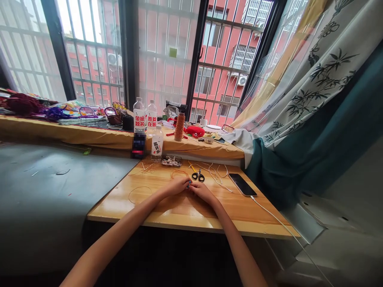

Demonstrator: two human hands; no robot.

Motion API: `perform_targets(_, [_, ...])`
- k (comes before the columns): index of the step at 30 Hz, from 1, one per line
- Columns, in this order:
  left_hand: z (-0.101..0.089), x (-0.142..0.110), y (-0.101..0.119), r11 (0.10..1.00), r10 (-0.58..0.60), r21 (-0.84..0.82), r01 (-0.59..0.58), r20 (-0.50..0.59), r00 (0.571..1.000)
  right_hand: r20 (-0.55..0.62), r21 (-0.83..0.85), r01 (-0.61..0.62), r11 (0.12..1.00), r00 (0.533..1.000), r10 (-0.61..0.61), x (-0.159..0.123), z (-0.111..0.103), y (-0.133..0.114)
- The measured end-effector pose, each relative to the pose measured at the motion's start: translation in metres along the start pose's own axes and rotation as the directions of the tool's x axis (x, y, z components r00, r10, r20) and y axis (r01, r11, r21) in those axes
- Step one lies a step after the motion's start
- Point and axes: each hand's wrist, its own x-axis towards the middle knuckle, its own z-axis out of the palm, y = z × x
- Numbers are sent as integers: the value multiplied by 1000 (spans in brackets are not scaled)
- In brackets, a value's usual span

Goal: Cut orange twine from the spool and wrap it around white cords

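Over the wooden table, my left hand (180,185) and my right hand (202,190) meet with fingers pinched together. Between their fingertips a small blue piece (189,184) shows; it is too small and too covered to tell its kind. Thin orange cord (178,174) lies in loose coils just behind my left hand. Scissors with black handles (198,175) rest a little behind my right hand. A loop of fine thread or wire (140,194) lies to the left of my left forearm.
A clear box of small parts (171,161) and a water bottle (156,144) stand at the table's back. White cords (216,173) and a charging phone (242,184) lie on the right. An orange thread cone (179,127) stands on the windowsill beside a red stuffed thing (195,131).
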Motion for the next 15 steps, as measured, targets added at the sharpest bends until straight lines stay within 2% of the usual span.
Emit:
perform_targets(8, [1,1,0,996,-36,-78,35,-19,999,5,33,-12,999,1000,12,0,-1,-1])
perform_targets(15, [3,3,0,946,-128,-309,99,-76,989,19,77,-30,997,999,29,-1,-1,-5])
